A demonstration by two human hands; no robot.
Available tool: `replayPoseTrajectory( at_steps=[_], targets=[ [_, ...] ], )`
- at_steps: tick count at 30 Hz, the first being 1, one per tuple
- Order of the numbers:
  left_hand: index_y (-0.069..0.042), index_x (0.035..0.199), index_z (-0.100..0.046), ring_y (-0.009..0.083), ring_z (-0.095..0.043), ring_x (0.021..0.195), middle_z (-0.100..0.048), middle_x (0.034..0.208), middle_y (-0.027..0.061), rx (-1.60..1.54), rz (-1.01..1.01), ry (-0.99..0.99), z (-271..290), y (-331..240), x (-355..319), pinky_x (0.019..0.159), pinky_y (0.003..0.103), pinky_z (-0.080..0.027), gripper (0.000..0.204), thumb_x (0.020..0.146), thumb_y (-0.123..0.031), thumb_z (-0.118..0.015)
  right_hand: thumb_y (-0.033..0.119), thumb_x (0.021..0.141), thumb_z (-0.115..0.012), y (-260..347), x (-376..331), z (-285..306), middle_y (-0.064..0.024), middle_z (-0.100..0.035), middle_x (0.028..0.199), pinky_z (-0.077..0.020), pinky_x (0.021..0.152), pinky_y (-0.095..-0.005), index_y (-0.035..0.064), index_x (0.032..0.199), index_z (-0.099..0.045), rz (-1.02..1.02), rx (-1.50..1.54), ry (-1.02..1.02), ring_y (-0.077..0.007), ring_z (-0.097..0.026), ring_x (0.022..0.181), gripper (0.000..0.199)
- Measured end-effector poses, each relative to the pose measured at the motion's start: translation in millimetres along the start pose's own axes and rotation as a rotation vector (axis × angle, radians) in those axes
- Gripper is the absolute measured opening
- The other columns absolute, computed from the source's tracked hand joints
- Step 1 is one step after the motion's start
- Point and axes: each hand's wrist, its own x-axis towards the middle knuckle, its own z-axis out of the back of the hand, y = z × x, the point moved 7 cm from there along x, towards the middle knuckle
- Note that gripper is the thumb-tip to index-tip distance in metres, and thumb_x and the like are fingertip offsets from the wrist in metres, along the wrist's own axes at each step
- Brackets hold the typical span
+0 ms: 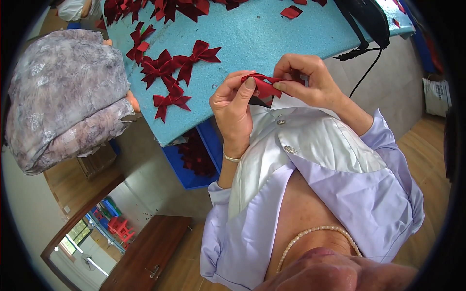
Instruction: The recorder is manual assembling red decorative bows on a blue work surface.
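Observation:
A strip of red ribbon (264, 88), partly folded over, is stretched between my two hands in front of my chest, at the near edge of the table. My left hand (234, 109) pinches its left end between thumb and fingertips. The right end is pinched by my right hand (313, 83), with the fingers curled behind it. Left of my hands, several dark red velvet bows lie on the blue tabletop (245, 41); one bow (198, 59) is nearest, and another bow (170, 102) lies close to the table's corner.
More bows (179, 7) are heaped at the far edge, with loose red ribbon pieces (291, 12) to their right. Below the table stands a blue crate (194, 182) holding bows. A black object with straps (366, 24) rests at the right. A person in patterned grey clothing (68, 92) is at the left.

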Motion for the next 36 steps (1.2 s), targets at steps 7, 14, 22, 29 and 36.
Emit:
replayPoseTrajectory(
  at_steps=[7,14,22,29,36],
  targets=[
    [0.002,0.100,-0.072,0.0125,-0.064,0.083,-0.070,0.099,0.0093,0.012,-0.023,0.019,2.2,-2.8,1.4,0.073,0.026,-0.052,0.011,0.090,-0.003,-0.071,0.000,0.080,-0.070,-14.9,-2.7,-1.3,-0.0039,-0.054,0.072,-0.0330,0.053,-0.0271,-0.0010,0.084,-0.063,-0.021,0.266,0.079,-0.0102,-0.047,0.062,0.009],
    [0.003,0.102,-0.072,0.0135,-0.064,0.086,-0.070,0.100,0.0095,0.063,-0.012,0.039,-2.6,-3.7,-0.4,0.079,0.028,-0.052,0.013,0.090,-0.002,-0.070,-0.004,0.072,-0.074,21.0,2.2,-1.3,-0.0080,-0.053,0.076,-0.0382,0.054,-0.0334,0.0011,0.084,-0.062,0.447,-0.139,0.007,-0.0219,-0.052,0.064,0.017],
    [0.004,0.101,-0.071,0.0152,-0.064,0.088,-0.069,0.104,0.0116,0.036,0.005,0.096,-4.4,-1.7,0.6,0.081,0.029,-0.052,0.012,0.089,0.003,-0.068,-0.004,0.073,-0.076,25.5,8.9,-2.2,-0.0070,-0.055,0.077,-0.0399,0.054,-0.0326,0.0013,0.086,-0.059,0.463,-0.087,0.039,-0.0216,-0.054,0.065,0.022],
    [0.003,0.099,-0.072,0.0152,-0.064,0.087,-0.068,0.104,0.0121,0.083,0.036,0.147,-9.9,-3.9,-2.4,0.077,0.028,-0.051,0.012,0.087,0.004,-0.070,-0.001,0.076,-0.076,16.7,14.4,0.5,-0.0064,-0.057,0.076,-0.0420,0.054,-0.0305,-0.0003,0.083,-0.064,0.375,0.018,0.110,-0.0188,-0.056,0.065,0.014],
    [0.006,0.092,-0.072,0.0152,-0.066,0.086,-0.068,0.099,0.0098,0.095,0.108,0.164,-15.8,-5.9,-5.3,0.077,0.028,-0.056,0.007,0.086,0.006,-0.070,0.000,0.077,-0.074,15.6,20.3,4.1,-0.0071,-0.058,0.076,-0.0428,0.054,-0.0313,0.0003,0.082,-0.065,0.356,0.012,0.228,-0.0200,-0.057,0.064,0.011]
  ],
)
